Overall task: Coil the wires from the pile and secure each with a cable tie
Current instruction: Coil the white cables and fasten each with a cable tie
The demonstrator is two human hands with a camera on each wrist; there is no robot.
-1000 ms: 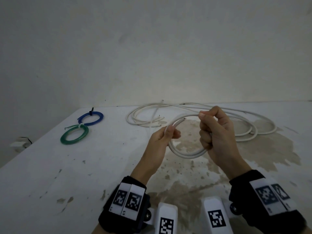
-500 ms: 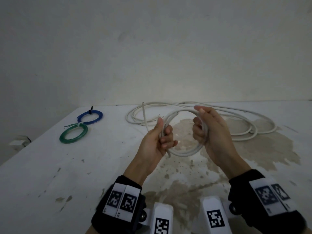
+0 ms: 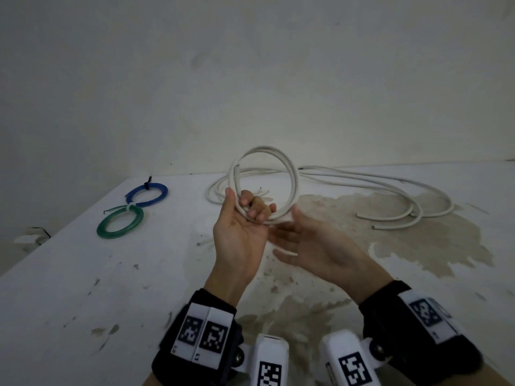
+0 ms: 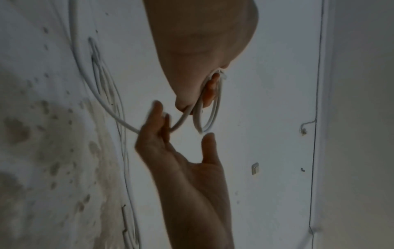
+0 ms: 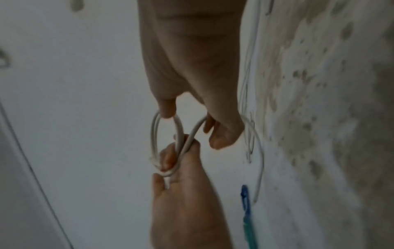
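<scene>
My left hand [image 3: 250, 208] holds a white wire coil [image 3: 292, 179] upright above the table, with fingers curled round its lower part. The same grip appears in the right wrist view, where the left hand [image 5: 175, 161] clasps the crossing strands of the coil [image 5: 154, 133]. My right hand [image 3: 287, 236] lies palm up just under the coil with fingers straight. In the left wrist view the trailing wire [image 4: 119, 118] runs across the right hand's fingers [image 4: 156, 114]. The rest of the white wire pile [image 3: 390, 188] sprawls on the table behind.
A blue coil [image 3: 147, 194] with a black tie and a green coil [image 3: 120, 225] with a white tie lie at the table's far left. The white table [image 3: 83, 288] is stained brown in the middle and ends at a wall behind. Its left edge drops off.
The left hand has turned the coil upright and lifted it. The right hand has let go of the wire, opened, and dropped beneath the coil.
</scene>
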